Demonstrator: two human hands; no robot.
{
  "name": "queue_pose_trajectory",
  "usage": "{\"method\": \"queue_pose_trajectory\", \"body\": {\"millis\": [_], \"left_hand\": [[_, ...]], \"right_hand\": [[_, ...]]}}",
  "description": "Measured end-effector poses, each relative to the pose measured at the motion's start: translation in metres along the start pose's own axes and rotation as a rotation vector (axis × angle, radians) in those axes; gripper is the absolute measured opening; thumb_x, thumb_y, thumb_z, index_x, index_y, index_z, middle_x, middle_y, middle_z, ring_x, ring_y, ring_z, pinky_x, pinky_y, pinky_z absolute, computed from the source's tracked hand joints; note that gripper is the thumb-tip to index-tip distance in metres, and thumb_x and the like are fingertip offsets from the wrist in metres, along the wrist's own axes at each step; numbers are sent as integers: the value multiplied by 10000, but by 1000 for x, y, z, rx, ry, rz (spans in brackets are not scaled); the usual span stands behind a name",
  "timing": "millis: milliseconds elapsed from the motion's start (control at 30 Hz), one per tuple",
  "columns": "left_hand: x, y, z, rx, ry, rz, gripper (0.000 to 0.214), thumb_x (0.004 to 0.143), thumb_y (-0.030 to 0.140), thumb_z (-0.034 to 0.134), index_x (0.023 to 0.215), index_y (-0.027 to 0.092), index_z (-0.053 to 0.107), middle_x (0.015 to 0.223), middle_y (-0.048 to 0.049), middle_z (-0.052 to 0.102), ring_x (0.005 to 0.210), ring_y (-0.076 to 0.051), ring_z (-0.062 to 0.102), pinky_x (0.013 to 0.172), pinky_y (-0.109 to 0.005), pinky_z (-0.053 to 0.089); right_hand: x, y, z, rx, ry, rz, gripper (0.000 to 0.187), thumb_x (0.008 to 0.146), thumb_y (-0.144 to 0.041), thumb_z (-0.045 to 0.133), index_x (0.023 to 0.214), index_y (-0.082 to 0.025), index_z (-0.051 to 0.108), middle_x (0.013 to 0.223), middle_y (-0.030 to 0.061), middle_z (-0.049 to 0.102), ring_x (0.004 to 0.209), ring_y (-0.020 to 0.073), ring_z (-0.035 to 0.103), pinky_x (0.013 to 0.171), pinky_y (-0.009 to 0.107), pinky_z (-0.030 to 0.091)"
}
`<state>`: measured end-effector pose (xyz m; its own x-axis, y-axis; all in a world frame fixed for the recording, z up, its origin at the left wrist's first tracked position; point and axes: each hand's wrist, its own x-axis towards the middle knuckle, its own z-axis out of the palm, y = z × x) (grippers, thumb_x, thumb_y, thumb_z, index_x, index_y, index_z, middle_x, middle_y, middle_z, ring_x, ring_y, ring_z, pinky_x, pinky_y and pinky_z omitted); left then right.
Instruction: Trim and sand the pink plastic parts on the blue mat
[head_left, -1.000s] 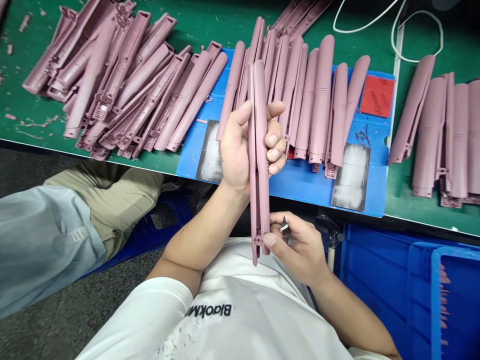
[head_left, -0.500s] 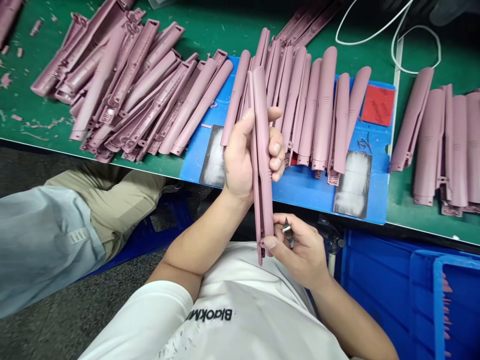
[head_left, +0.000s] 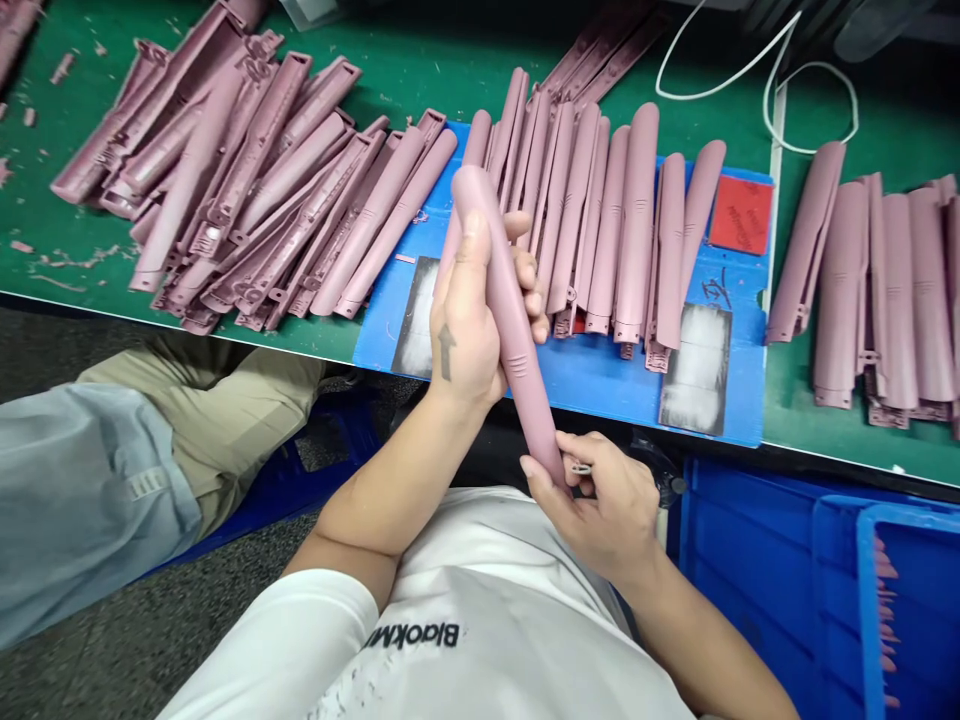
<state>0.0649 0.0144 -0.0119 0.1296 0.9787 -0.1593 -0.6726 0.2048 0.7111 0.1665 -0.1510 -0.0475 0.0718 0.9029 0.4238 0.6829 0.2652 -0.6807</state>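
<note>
Pink shell [head_left: 517, 370]: in the air over the lap, just before the blue mat [head_left: 600, 385], rounded side up, tilted | left hand [head_left: 465, 320]: clamped around its upper half | right hand [head_left: 611, 505]: pinches a small metal tool [head_left: 581, 467] at its lower end | judgement: keep the left grip firm, guide the tool lightly, away from fingers.

Pink shells [head_left: 637, 220] crowd mat [head_left: 600, 385], near strip seemingly open (crate [head_left: 757, 540] below)

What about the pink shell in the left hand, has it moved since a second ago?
Yes. The pink shell has rolled from edge-on to rounded back up and tilted, its top end leaning left across the blue mat.
</note>
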Motion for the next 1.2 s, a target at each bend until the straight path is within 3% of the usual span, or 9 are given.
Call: {"method": "queue_pose_trajectory", "body": {"millis": [100,200,333,467,600,1000,1200], "left_hand": [[2,1,-1,38,49,-3,405,988,652,719,960,249,738,716,-5,539,565,-131,504,438,-232,392],[3,3,-2,22,24,-33,473,1010,712,627,957,257,742,720,-24,557,575,-145,501,436,-243,400],[0,6,-2,-41,-37,-73,430,1097,580,540,974,227,753,784,-21,576,613,-124,545,499,-233,474],[-9,5,0,-33,-75,-73,289,1042,485,690,997,210,769,860,-20,621,711,-116,616,623,-222,541],[-20,4,0,14,-99,-46,256,945,431,826,1075,214,790,944,-36,667,801,-137,658,716,-237,571],[-24,-1,-6,68,-177,21,342,851,299,885,1169,213,793,943,-26,669,832,-129,618,760,-224,554],[-25,-2,-5,101,-154,23,404,798,292,928,1172,229,788,983,-23,700,840,-141,642,820,-257,566]], "right_hand": [[-1,1,3,-145,25,-105,254,1002,-275,796,1190,-190,649,696,-11,690,556,146,611,560,287,522],[0,2,3,-113,10,-69,222,1021,-282,767,1188,-186,658,718,-1,703,546,137,607,550,281,519],[3,7,3,-11,6,3,155,1030,-299,729,1147,-207,685,732,-19,692,517,104,571,498,236,483],[2,11,3,52,-23,103,168,997,-369,749,1038,-219,686,709,-40,645,503,96,516,495,230,475],[-2,13,3,195,-71,222,91,992,-306,688,952,-225,683,662,-65,544,503,93,462,491,226,438],[-11,18,3,360,-79,309,197,1016,-367,668,907,-208,710,672,-38,565,513,102,484,466,229,428],[-12,20,2,405,-95,311,178,1022,-352,657,948,-202,718,685,-29,585,511,108,517,456,225,449]]}}
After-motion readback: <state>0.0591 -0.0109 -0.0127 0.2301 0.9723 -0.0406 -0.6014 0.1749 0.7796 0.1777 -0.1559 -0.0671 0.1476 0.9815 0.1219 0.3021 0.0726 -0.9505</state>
